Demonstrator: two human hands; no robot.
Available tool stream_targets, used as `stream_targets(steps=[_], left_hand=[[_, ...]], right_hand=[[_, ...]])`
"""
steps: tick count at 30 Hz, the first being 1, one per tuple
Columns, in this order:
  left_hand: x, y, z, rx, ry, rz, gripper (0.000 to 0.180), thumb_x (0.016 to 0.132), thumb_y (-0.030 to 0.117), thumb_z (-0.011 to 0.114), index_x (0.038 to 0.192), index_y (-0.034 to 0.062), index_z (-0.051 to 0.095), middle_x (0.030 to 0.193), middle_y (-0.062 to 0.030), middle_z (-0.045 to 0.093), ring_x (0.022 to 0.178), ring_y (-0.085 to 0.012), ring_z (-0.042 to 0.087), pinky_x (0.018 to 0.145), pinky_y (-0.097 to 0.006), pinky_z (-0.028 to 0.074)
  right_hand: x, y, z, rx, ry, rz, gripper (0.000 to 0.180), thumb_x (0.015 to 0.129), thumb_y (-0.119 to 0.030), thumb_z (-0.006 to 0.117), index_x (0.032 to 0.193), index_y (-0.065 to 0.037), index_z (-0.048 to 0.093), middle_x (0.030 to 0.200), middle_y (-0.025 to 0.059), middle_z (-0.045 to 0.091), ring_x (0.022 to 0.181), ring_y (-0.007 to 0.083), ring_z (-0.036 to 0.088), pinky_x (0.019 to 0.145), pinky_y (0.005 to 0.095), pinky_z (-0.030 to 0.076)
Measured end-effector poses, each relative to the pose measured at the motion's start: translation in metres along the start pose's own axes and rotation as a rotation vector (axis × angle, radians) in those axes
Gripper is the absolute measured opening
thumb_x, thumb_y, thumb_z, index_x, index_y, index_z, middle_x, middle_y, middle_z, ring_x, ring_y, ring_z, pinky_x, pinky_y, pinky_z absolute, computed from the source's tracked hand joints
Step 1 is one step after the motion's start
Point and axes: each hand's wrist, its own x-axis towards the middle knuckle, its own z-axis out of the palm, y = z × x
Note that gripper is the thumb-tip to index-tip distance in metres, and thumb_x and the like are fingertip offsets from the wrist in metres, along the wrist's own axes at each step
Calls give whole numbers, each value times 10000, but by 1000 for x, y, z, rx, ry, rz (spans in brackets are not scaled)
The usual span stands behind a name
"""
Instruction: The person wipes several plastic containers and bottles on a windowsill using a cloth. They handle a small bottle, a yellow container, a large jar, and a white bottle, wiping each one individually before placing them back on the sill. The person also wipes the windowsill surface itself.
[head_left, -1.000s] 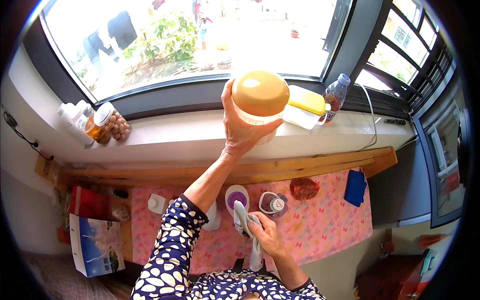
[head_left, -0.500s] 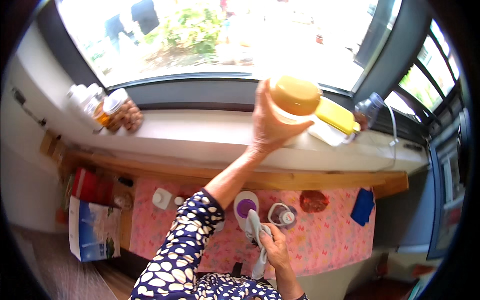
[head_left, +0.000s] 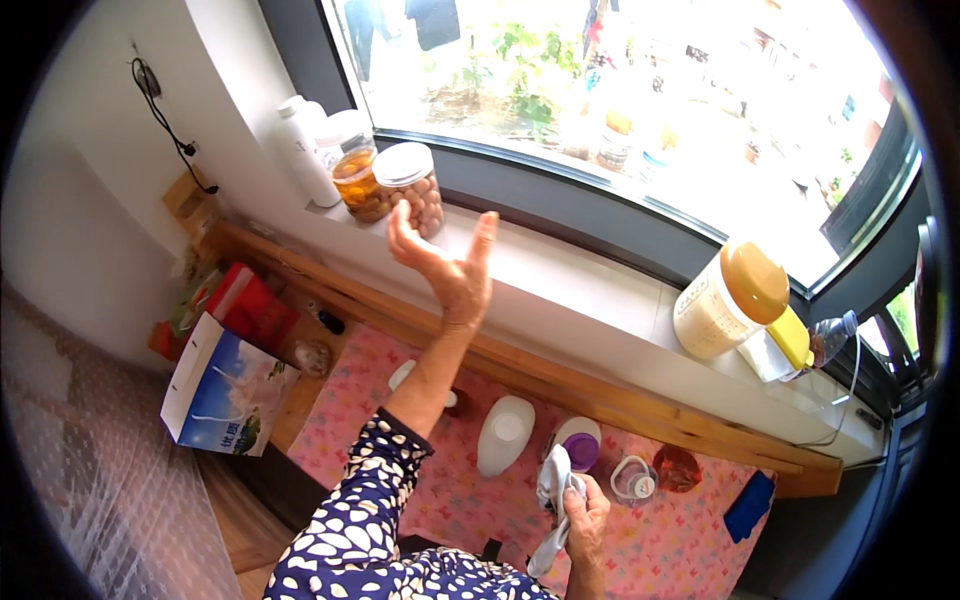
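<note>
My left hand reaches over the windowsill with thumb and fingers spread and nothing in them. Its fingertips are close in front of a clear jar with a white lid, full of brown nut-like pieces; whether they touch it I cannot tell. Beside that jar stand another jar with orange contents and a tall white bottle. Low over the table, my right hand grips a crumpled grey cloth. A cream canister with an orange-brown lid stands at the sill's right part.
On the pink patterned tablecloth stand a white bottle, a purple-topped container and a clear container with a handle. A red packet and a blue cloth lie further right. A box stands at left.
My left hand has let go of the orange-lidded canister and moved left to the jars. The view has turned left. My right hand still holds the grey cloth.
</note>
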Motion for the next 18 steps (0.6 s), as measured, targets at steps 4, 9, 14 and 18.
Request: stream_targets(steps=[4, 9, 14, 18], left_hand=[[21, -53, -13, 130, -34, -148, 896, 703, 226, 830, 1334, 25, 227, 1279, -201, 270, 1204, -333, 278, 1035, -481, 254], [36, -72, -4, 88, -53, -221, 925, 563, 94, 887, 1289, 8, 320, 1244, -204, 347, 1168, -363, 344, 998, -447, 344], [44, -84, -1, 157, -76, -228, 876, 542, 197, 895, 1239, 33, 392, 1163, -154, 384, 1105, -348, 374, 947, -499, 334], [40, -68, -12, 80, -107, -213, 765, 564, 147, 860, 1151, 29, 384, 1128, -161, 412, 1080, -304, 410, 932, -463, 355]], right_hand=[[3, -13, 29, 3, -55, 38, 238, 898, -189, 580, 1037, 4, 594, 792, -2, 589, 662, 60, 509, 592, 211, 429], [3, -21, 65, -22, 14, -25, 219, 895, -172, 576, 1036, -5, 592, 791, 3, 589, 670, 54, 513, 610, 207, 440], [4, -10, 73, -156, -23, 7, 229, 882, -165, 581, 1020, 15, 611, 779, -7, 592, 671, 58, 507, 614, 207, 429], [6, -6, 80, -113, 17, -33, 229, 881, -181, 589, 1005, 9, 618, 758, 0, 597, 622, 59, 507, 555, 214, 414]])
